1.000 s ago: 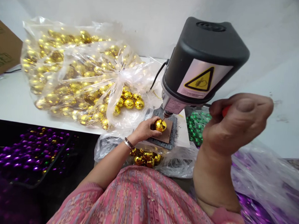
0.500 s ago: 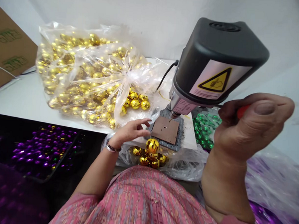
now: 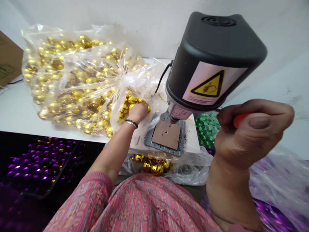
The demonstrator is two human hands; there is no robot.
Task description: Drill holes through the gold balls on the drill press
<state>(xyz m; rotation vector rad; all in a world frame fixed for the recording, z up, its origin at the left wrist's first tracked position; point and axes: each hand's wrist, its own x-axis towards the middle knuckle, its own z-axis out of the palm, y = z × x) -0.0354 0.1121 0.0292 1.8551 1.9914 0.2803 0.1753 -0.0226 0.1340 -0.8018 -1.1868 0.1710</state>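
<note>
White wall behind, white table [image 3: 15, 107] in front of it, cardboard box [image 3: 5, 58] at far left. Head view, the only view.

On table: clear plastic bag [image 3: 77, 72], gathered and tied at the neck, packed with shiny gold balls [image 3: 68, 108]. Loose heap of gold balls [image 3: 131, 100] at the bag's right end, mostly covered by left hand. Drill press [image 3: 212, 60] just right of heap: black head, yellow warning triangle on label, bit pointing down at brown square pad [image 3: 166, 135] with 1 small central hole, set in grey metal base [image 3: 148, 141]. Nothing sits on pad.

Left hand [image 3: 138, 112] lies over loose heap, touching balls. Fingers hidden, so cannot tell whether it grips a ball. Bracelet [image 3: 131, 123] on wrist, pink patterned sleeve [image 3: 101, 192] on arm.

Right hand [image 3: 252, 133] raised at right of drill press, closed tight around red handle [image 3: 242, 119]. Hands well apart, drill press between them.

Below table edge: gold balls [image 3: 152, 166] in plastic at front, purple balls [image 3: 41, 161] in black tray at left, purple balls [image 3: 275, 215] under plastic at lower right. Green balls [image 3: 207, 131] behind right hand.
</note>
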